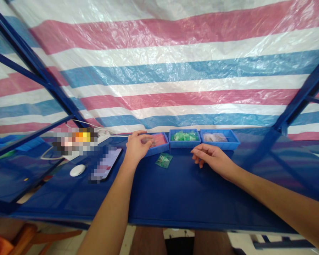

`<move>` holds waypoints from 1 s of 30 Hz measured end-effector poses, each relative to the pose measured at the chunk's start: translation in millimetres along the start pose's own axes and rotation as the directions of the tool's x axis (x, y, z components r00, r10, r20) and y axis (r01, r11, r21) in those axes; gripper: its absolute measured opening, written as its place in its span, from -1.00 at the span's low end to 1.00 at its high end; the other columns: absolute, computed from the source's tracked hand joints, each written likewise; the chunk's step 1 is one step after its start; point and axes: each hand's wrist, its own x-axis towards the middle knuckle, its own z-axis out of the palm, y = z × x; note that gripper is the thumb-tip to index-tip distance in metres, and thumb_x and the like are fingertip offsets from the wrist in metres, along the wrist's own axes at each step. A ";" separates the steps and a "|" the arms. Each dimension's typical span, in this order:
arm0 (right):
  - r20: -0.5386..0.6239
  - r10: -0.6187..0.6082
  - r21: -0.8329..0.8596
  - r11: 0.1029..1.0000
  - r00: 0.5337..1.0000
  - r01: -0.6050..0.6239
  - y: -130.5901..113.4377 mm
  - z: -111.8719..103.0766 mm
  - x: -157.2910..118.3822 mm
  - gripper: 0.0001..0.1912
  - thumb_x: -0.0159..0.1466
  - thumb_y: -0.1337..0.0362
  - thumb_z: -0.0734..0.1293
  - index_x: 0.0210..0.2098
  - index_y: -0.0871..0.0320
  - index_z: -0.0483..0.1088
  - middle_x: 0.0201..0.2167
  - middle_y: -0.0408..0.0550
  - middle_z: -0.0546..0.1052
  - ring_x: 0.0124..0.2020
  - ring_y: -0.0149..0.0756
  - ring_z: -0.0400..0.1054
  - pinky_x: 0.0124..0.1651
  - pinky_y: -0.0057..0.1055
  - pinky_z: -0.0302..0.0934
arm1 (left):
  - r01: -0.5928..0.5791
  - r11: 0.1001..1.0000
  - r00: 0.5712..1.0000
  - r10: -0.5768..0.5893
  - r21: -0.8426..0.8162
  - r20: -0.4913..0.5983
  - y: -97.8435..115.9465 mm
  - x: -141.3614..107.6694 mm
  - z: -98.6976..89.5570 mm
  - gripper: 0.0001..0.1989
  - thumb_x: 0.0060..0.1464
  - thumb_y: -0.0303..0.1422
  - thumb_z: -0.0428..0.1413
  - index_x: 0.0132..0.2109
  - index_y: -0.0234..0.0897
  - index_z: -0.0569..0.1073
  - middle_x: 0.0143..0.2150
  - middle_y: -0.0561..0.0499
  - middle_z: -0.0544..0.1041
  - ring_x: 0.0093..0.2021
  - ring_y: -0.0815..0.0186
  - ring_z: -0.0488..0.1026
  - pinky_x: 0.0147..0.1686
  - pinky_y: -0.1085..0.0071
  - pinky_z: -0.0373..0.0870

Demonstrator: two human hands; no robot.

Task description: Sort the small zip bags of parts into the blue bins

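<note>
My left hand [138, 145] is over the left blue bin [163, 146], which holds reddish packets. Its thumb and fingers are pinched together at the bin's left part, and what lies between them is too small to make out. A small green packet [164, 160] with little pieces inside rests on the blue table, just in front of that bin. My right hand [208, 156] hovers near the front of the right blue bin [232, 144], which has pale packets in it. Its fingers are loosely curled and apart, with nothing in them. The middle blue bin [184, 144] contains green packets.
On the left of the table [159, 198] are a phone [107, 164], a round white object [77, 170] and a white power strip [103, 135] with cables, beside a blurred-out patch. Blue metal posts and a striped plastic sheet [175, 32] stand behind.
</note>
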 end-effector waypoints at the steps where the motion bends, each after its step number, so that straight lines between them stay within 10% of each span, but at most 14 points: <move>1: 0.003 -0.004 -0.004 1.000 1.000 0.004 0.5 -0.2 0.1 -0.59 0.30 -0.13 0.46 -0.23 0.12 0.53 -0.38 -0.09 0.59 -0.49 -0.36 0.39 -0.40 -0.37 0.30 | 0.006 1.000 1.000 -0.006 -0.005 -0.007 -0.4 0.1 -0.5 -0.77 0.13 -0.21 0.25 -0.10 -0.11 0.72 0.16 -0.06 0.57 0.13 0.08 0.47 0.22 0.13 0.38; 8: 0.002 -0.017 -0.020 1.000 1.000 0.017 0.2 -1.2 0.3 -0.60 0.33 -0.12 0.43 -0.21 0.12 0.53 -0.37 -0.09 0.59 -0.48 -0.36 0.40 -0.40 -0.36 0.29 | -0.265 0.963 0.947 0.251 -0.045 -0.200 31.2 -15.4 -5.2 -0.74 0.32 -0.21 0.14 -0.07 -0.20 0.68 0.06 -0.12 0.58 0.14 0.09 0.47 0.31 0.11 0.30; 17: 0.027 -0.042 -0.034 0.999 0.999 0.043 2.3 -2.7 1.0 -0.59 0.34 -0.14 0.43 -0.20 0.11 0.55 -0.37 -0.09 0.60 -0.46 -0.33 0.43 -0.40 -0.36 0.32 | -0.500 0.813 0.749 0.579 -0.299 0.321 84.6 -59.1 19.4 -0.76 0.33 -0.20 0.16 -0.01 -0.17 0.65 -0.06 -0.13 0.60 -0.01 0.13 0.51 0.10 0.17 0.39; 30: 0.049 -0.074 -0.071 0.994 0.996 0.077 1.2 -2.2 -0.3 -0.59 0.36 -0.14 0.41 -0.24 0.10 0.54 -0.39 -0.09 0.58 -0.44 -0.32 0.43 -0.38 -0.37 0.33 | -0.246 0.822 0.822 0.458 -0.513 0.339 88.8 -66.2 45.9 -0.72 0.35 -0.30 0.10 0.11 -0.19 0.59 -0.06 -0.10 0.55 -0.17 0.24 0.51 -0.10 0.30 0.46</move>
